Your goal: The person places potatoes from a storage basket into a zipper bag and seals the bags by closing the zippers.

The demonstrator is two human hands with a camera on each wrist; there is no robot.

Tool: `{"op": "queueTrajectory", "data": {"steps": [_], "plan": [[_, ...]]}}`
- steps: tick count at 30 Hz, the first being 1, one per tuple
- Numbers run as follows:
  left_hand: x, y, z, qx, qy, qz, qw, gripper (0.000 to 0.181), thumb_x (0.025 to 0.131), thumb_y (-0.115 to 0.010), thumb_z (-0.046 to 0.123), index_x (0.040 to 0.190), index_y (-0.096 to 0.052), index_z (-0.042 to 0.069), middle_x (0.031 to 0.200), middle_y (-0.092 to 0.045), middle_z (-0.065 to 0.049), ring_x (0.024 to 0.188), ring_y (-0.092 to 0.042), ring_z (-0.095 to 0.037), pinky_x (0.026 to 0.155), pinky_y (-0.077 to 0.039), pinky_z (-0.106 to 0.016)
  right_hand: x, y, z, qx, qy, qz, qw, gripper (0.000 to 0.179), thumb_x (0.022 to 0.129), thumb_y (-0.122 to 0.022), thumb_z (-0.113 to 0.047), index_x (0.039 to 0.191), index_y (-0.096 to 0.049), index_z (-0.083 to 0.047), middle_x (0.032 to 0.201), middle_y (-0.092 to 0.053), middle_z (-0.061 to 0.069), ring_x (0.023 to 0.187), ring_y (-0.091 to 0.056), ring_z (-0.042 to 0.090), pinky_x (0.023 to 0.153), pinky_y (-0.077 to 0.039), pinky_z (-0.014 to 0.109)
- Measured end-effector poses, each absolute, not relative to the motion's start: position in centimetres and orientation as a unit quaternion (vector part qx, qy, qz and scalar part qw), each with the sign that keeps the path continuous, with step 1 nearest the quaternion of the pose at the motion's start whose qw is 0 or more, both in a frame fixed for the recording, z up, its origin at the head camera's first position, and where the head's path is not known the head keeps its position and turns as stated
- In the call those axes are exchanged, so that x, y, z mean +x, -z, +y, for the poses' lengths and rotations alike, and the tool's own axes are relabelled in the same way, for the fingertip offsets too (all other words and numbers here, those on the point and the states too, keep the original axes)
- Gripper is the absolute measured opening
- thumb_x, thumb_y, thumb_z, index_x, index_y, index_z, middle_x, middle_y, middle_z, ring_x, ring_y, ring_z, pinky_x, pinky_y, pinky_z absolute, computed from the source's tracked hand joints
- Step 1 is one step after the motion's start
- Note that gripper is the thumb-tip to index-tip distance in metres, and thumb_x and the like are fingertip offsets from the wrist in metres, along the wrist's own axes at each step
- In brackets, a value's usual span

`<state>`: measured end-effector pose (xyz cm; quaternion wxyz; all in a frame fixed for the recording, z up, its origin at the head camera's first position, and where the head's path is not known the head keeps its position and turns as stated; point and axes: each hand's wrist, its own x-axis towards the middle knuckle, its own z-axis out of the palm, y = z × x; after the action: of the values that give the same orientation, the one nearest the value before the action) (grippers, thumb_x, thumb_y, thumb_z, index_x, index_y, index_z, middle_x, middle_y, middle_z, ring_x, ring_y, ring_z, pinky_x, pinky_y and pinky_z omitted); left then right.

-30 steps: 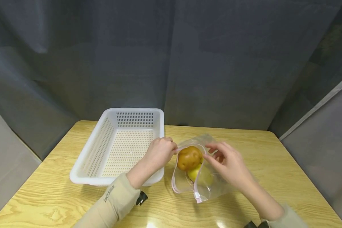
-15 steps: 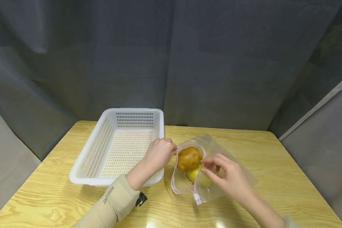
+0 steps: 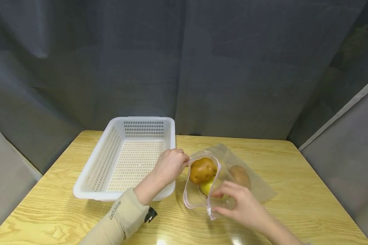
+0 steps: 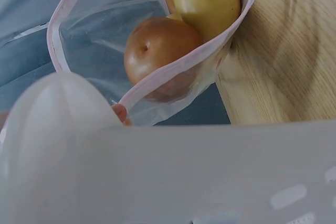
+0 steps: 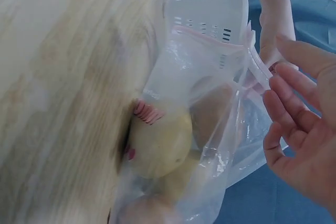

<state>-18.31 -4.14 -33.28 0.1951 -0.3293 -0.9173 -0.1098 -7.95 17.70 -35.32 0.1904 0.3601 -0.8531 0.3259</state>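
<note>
A clear zip bag (image 3: 263,192) with a pinkish rim lies on the table, its mouth spread wide. Inside sit a brown potato-like item (image 3: 202,170), a yellow round fruit (image 3: 207,187) and another brown item (image 3: 240,176) deeper in. My left hand (image 3: 171,165) pinches the far left part of the bag's rim; the basket hides most of that hand in the left wrist view. Beside the near right rim, by the white zip slider (image 3: 209,211), is my right hand (image 3: 243,206), thumb and fingers apart. The right wrist view shows those fingers loosely bent, gripping nothing.
A white perforated basket (image 3: 89,163) stands left of the bag, under my left forearm. The wooden table (image 3: 297,177) extends right of the bag. Dark curtains (image 3: 233,85) hang behind the table.
My right hand has slid along the bag's rim toward me, down to the slider. This uncovers the brown item deeper in the bag. The left hand keeps its place.
</note>
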Motion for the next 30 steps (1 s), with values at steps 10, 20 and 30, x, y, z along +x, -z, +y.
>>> {"op": "queueTrajectory", "data": {"steps": [10, 20, 30], "plan": [[-18.3, 33.4, -4.3, -0.333, 0.113, -0.914, 0.201, 0.007, 0.076, -0.071, 0.023, 0.078, -0.073, 0.017, 0.067, -0.059, 0.003, 0.062, -0.058, -0.016, 0.056, -0.046, -0.031, -7.1, 36.2, 17.8, 0.347, -0.291, -0.88, 0.145, 0.039, 0.065, -0.079, -0.035, 0.098, -0.062, -0.027, 0.091, -0.053, -0.017, 0.081, -0.049, 0.001, 0.069, -0.046, 0.019], [-18.3, 33.3, -4.2, -0.331, 0.118, -0.916, 0.196, 0.007, 0.077, -0.069, 0.022, 0.078, -0.072, 0.016, 0.067, -0.058, 0.002, 0.06, -0.057, -0.018, 0.056, -0.047, -0.032, -6.8, 36.5, 17.3, 0.34, -0.248, -0.893, 0.162, 0.049, 0.057, -0.082, -0.03, 0.1, -0.06, -0.023, 0.09, -0.049, -0.017, 0.079, -0.048, 0.0, 0.066, -0.045, 0.017], [-18.3, 33.5, -4.2, -0.327, 0.119, -0.917, 0.194, 0.008, 0.077, -0.07, 0.021, 0.082, -0.073, 0.015, 0.07, -0.061, 0.001, 0.063, -0.059, -0.018, 0.057, -0.047, -0.032, -6.7, 36.6, 17.1, 0.349, -0.276, -0.878, 0.176, 0.04, 0.061, -0.079, -0.01, 0.094, -0.06, -0.022, 0.087, -0.05, -0.017, 0.077, -0.049, -0.001, 0.066, -0.045, 0.014]]}}
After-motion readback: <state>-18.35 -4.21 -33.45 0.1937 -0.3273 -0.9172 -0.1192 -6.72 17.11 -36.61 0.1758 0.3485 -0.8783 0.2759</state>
